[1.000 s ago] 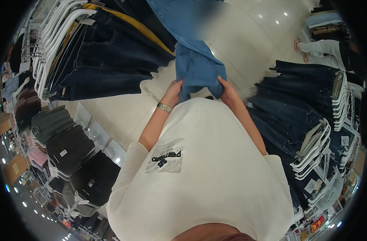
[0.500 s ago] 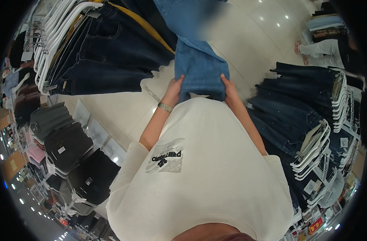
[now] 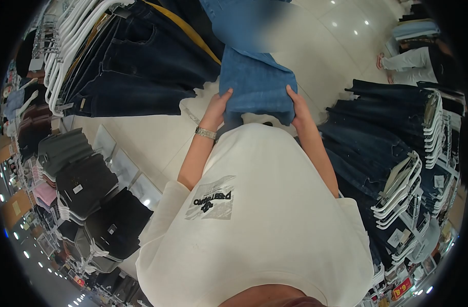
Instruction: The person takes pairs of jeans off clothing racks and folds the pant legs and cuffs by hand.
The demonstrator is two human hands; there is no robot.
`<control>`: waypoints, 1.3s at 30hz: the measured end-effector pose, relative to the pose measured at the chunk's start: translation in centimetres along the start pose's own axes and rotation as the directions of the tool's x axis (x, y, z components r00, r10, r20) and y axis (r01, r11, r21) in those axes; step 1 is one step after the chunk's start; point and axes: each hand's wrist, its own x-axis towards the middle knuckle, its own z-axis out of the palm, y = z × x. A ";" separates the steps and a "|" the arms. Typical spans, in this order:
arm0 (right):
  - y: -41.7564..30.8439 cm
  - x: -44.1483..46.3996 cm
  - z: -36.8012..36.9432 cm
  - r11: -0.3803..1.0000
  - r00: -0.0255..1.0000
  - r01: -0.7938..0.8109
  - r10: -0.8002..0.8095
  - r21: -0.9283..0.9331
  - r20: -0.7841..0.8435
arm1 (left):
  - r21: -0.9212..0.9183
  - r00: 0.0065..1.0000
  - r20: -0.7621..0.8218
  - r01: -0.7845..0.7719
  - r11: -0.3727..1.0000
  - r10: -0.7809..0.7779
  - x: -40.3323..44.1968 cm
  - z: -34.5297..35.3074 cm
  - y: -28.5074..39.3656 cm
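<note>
Blue denim jeans (image 3: 257,82) stretch between my two hands in front of my waist, and the cloth runs up toward the top of the view, where part is blurred. My left hand (image 3: 217,108) grips the left edge, thumb on top and fingers mostly hidden under the cloth; a metal watch is on that wrist. At the right edge my right hand (image 3: 299,106) holds the denim the same way, thumb on top. The lower edge of the folded cloth hangs just beyond my white shirt (image 3: 275,204).
Dark jeans (image 3: 136,66) on white hangers (image 3: 60,56) hang at upper left. More dark jeans (image 3: 362,148) hang on a rack at right. Folded-looking black and grey trousers (image 3: 85,184) hang at lower left. Pale tiled floor (image 3: 326,46) lies beyond; a person's white-trousered legs (image 3: 410,64) show at upper right.
My hands have moved slightly apart, the left one leftward and the right one rightward. The denim between them is spread a little wider.
</note>
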 end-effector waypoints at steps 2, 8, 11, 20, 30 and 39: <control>-0.3 -0.2 0.4 1.000 1.000 -0.023 0.023 0.008 0.019 | -0.033 0.994 0.054 0.097 0.995 -0.095 -1.2 0.5 0.5; -0.5 -1.0 1.8 1.000 1.000 -0.015 0.015 0.005 0.012 | 0.036 0.928 0.262 0.265 0.963 -0.265 -1.7 0.1 -2.6; -0.5 -0.1 0.9 0.994 1.000 -0.017 0.016 0.112 0.014 | 0.074 0.894 0.326 0.300 0.951 -0.307 -2.5 0.4 -2.4; -2.9 -0.7 0.7 0.974 0.998 0.025 -0.039 0.227 0.056 | -0.069 0.973 0.168 0.170 0.983 -0.157 -2.1 1.7 -1.9; -0.9 -1.7 0.1 0.998 0.942 -0.051 0.062 -0.042 0.331 | -0.123 0.966 0.230 0.152 0.981 -0.121 -3.2 3.2 0.3; 2.8 -0.5 0.1 0.881 0.975 0.011 0.095 -0.472 0.201 | -0.205 0.960 0.274 0.123 0.971 -0.064 -3.2 3.9 1.8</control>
